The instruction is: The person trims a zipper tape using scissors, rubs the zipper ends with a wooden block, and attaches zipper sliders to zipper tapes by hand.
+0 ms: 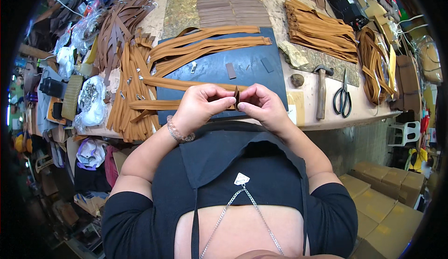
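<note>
My left hand [205, 104] and my right hand [262, 104] meet at the near edge of a dark board [212, 65]. Between them, thumbs and fingertips pinch a small dark brown leather tab [237, 94], which stands on edge and looks folded. Tan zipper tape [175, 82] runs from the left toward my fingers; whether its end lies inside the tab is hidden. Another zipper strip [156, 104] passes behind my left wrist. Two flat leather tabs, one brown [230, 71] and one darker [266, 64], lie on the board near a silver zipper slider [193, 67].
Zipper strips with sliders [128, 89] heap up at left, and a tan zipper bundle [319, 28] lies at far right. A hammer [321, 91] and black-handled scissors [343, 101] rest right of the board. Brown leather strips [228, 5] line the back. Cardboard boxes [380, 207] stand lower right.
</note>
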A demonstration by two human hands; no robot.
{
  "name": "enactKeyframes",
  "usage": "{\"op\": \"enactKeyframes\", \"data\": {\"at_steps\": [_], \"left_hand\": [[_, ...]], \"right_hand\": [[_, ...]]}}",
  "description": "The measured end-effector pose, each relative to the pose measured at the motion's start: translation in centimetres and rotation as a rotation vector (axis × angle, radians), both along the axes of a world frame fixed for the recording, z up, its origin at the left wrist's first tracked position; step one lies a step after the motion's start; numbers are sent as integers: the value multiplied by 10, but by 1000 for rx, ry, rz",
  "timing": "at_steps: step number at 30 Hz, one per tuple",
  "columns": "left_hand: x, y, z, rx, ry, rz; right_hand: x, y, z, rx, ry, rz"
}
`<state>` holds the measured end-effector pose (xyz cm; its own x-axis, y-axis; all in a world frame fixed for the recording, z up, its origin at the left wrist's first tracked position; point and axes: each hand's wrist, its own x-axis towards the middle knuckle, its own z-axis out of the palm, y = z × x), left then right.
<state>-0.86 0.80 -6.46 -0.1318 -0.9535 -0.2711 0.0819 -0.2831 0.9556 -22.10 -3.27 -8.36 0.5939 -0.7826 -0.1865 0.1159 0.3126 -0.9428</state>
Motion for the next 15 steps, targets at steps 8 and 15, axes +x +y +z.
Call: {"op": "enactKeyframes", "data": {"at_steps": [8,15], "left_hand": [[7,-16,-18,-423,-583,100],[13,-21,-46,-939,-1073,-97]], "right_hand": [[-1,-1,-11,5,-19,-113],[-15,-6,-12,121,-97,-235]]}}
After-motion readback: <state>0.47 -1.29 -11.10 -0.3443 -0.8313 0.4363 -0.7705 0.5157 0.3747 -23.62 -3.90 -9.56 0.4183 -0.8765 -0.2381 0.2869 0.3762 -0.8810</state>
